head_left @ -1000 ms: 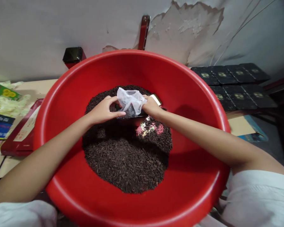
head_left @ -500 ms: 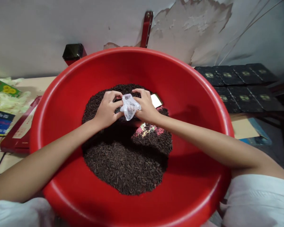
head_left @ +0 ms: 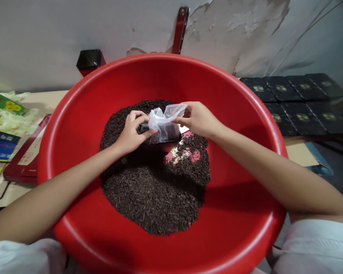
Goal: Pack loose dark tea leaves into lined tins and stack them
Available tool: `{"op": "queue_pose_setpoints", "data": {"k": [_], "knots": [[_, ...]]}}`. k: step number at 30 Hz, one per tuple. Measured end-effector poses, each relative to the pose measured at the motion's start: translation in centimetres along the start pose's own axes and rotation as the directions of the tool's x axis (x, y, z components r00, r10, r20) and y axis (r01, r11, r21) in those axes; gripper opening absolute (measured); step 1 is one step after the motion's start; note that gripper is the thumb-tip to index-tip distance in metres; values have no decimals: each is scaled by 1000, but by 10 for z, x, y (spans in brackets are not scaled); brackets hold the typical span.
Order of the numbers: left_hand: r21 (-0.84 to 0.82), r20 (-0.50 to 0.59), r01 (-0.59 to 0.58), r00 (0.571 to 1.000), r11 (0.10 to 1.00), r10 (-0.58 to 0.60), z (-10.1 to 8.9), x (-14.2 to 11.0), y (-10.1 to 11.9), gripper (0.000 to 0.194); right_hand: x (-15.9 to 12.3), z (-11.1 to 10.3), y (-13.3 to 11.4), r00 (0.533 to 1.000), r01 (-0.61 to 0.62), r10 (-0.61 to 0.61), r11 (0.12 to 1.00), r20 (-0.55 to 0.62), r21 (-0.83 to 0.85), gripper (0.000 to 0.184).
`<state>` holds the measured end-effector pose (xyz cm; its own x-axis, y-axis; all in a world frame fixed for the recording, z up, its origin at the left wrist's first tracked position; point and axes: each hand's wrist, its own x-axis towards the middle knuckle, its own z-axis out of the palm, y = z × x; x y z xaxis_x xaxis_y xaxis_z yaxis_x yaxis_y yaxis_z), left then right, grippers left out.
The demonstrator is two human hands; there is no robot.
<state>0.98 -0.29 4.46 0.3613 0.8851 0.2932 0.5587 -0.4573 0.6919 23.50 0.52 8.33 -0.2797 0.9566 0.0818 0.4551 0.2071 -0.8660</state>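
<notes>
A big red basin point(head_left: 234, 114) fills the view, with a heap of dark loose tea leaves point(head_left: 151, 190) in it. On the heap's far side stands a small dark box point(head_left: 160, 139) lined with a clear plastic bag point(head_left: 164, 123). My left hand point(head_left: 131, 131) is curled round the box's left end, thumb against the bag. My right hand point(head_left: 198, 118) pinches the bag's upper right edge and holds it up and to the right. A pink, shiny patch point(head_left: 185, 154) shows through the leaves just below the box.
Rows of black flat boxes point(head_left: 297, 99) lie to the right of the basin. A red upright handle point(head_left: 180, 28) and a small dark box point(head_left: 88, 61) stand at the wall behind. Printed cartons point(head_left: 1, 146) and pale shreds point(head_left: 8, 120) lie at the left.
Half a second ago both hands pressed the bag down over the box. Now my right hand has lifted the bag's edge up and to the right; my left hand stays on the box.
</notes>
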Motion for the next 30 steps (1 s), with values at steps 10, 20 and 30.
{"op": "queue_pose_setpoints", "data": {"k": [10, 20, 30], "knots": [[204, 119, -158, 984, 966, 136, 2, -3, 3, 13, 1, 50, 10, 980, -16, 16, 1000, -197, 3, 22], [267, 20, -208, 977, 941, 210, 5, -7, 4, 13, -23, 57, 0, 974, 222, -204, 737, 103, -638, 51], [236, 153, -108, 986, 966, 73, -18, 13, -2, 33, -12, 57, -4, 1000, -11, -1, 868, -25, -496, 25]]}}
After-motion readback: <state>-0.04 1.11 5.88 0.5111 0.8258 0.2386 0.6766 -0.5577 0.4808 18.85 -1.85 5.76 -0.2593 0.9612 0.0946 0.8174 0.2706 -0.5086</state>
